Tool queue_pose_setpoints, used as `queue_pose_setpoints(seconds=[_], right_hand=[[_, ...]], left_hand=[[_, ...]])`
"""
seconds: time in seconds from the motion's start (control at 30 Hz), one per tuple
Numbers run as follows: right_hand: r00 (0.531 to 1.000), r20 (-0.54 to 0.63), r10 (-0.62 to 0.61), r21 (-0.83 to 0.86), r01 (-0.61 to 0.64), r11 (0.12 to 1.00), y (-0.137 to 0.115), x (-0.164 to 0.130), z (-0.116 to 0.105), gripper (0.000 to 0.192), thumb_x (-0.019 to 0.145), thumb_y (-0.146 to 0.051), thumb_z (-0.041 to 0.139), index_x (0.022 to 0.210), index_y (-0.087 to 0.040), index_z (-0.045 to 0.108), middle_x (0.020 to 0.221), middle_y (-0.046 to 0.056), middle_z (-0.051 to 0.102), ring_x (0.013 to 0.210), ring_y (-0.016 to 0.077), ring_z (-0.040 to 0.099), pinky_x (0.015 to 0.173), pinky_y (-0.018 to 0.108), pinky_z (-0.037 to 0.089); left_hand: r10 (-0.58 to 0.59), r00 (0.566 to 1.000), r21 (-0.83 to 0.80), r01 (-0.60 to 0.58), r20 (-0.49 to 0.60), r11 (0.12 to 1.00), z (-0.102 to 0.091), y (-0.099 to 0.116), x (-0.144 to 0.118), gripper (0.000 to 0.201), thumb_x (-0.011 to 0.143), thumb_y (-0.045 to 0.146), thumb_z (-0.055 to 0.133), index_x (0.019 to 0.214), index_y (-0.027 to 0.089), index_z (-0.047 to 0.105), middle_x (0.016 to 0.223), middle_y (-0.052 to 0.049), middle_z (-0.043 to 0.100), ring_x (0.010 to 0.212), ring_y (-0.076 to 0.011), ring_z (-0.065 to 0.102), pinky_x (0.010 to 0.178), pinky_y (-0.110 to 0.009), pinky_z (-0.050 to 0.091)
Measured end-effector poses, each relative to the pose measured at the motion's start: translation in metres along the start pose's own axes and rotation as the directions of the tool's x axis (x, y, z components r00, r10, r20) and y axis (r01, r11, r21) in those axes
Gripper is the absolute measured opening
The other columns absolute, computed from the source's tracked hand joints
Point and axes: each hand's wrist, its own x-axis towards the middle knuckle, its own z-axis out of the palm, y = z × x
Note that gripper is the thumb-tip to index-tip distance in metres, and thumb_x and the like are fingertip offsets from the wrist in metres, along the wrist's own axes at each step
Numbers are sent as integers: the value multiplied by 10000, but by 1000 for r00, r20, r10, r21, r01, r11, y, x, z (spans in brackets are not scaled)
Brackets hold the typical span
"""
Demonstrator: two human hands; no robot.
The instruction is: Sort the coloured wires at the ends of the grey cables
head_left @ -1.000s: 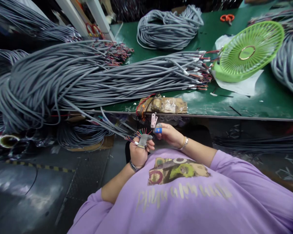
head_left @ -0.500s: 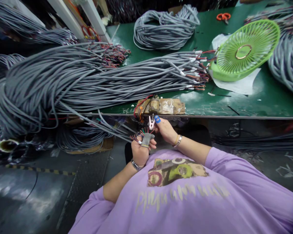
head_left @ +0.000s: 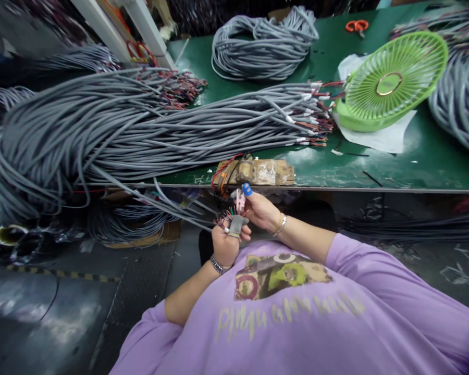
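Note:
In front of my body, below the bench edge, my left hand (head_left: pixel 224 246) is closed around the end of a grey cable. Thin coloured wires (head_left: pixel 231 212) fan out above it. A flat grey piece (head_left: pixel 235 226) covers the thumb side of that hand; whether it is a thumb wrap or a held part I cannot tell. My right hand (head_left: pixel 262 211) is pinched on a small pale pink clip (head_left: pixel 240 201), close above the wire tips. Something blue (head_left: pixel 247 189) is around its thumb tip. The clip's jaws are too small to make out.
A wooden block with wiring (head_left: pixel 273 172) sits at the bench edge. Behind it lies a long bundle of grey cables (head_left: pixel 219 125). A green fan (head_left: pixel 394 83), a coiled cable (head_left: pixel 261 47) and orange-handled scissors (head_left: pixel 357 26) are on the green bench (head_left: pixel 394 172).
The pink clip and my right hand have shifted slightly left and down, nearer the wires. My left hand keeps its grip on the cable, almost still.

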Motion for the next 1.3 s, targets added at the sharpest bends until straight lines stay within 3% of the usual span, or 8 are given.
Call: queue_pose_setpoints(seconds=[0.3,0.53,0.63,0.8,0.93,1.03,1.17,1.3], right_hand=[[990,17,139,106,-140,984,-4,-5,-8,567,792,-719,530,815,-163,642,690,16,616,574,99,531,519,206,410],[985,67,159,37,-162,986,-7,-8,-8,455,858,-611,541,817,-170,643,772,34,643,609,98,523,536,202,404],[993,44,109,14,-110,994,-7,-8,-7,372,811,-531,655,801,-160,639,745,20,625,602,84,512,529,188,391],[1000,10,26,-54,-26,998,-7,-12,-5,470,651,-586,762,773,-159,610,660,-15,574,531,67,438,484,192,337],[973,-107,-206,-286,169,943,-5,-12,-6,504,637,-625,745,638,-166,537,554,-38,509,474,59,372,462,212,285],[944,-138,-300,-395,225,891,-2,-9,-8,558,653,-718,657,630,-171,552,546,-26,520,484,71,399,474,224,305],[993,-55,-100,-220,86,972,-1,-6,-6,601,655,-759,623,736,-164,625,620,-4,574,545,87,476,500,212,356],[997,-72,33,-14,-34,999,-2,-4,1,516,704,-671,672,751,-158,640,656,9,608,593,99,535,526,211,388]], left_hand=[[10,1000,6,-10,-23,1000,-6,5,-9,271,824,401,617,728,152,662,597,-22,684,415,-89,586,372,-169,379],[181,980,175,-165,-79,971,-15,15,-6,269,822,400,615,719,159,674,609,-24,687,443,-98,598,411,-184,422],[305,951,314,-273,-56,909,-18,16,0,214,830,342,609,729,170,686,626,-18,688,479,-105,616,475,-203,470],[439,898,485,-401,38,777,-24,9,8,137,799,262,625,883,196,711,672,-13,713,550,-138,655,587,-246,522],[551,825,607,-503,125,615,-28,6,13,152,761,289,656,865,197,718,675,-42,720,649,-189,692,690,-286,532],[562,816,646,-503,136,574,-30,5,18,200,716,363,707,832,201,725,689,-64,725,675,-215,692,687,-296,525],[559,816,633,-511,145,581,-30,2,21,264,670,403,742,848,208,735,672,-69,716,650,-220,675,657,-301,509],[544,827,630,-500,142,594,-27,3,21,246,643,412,743,795,219,730,644,-64,696,619,-212,653,632,-296,492]])
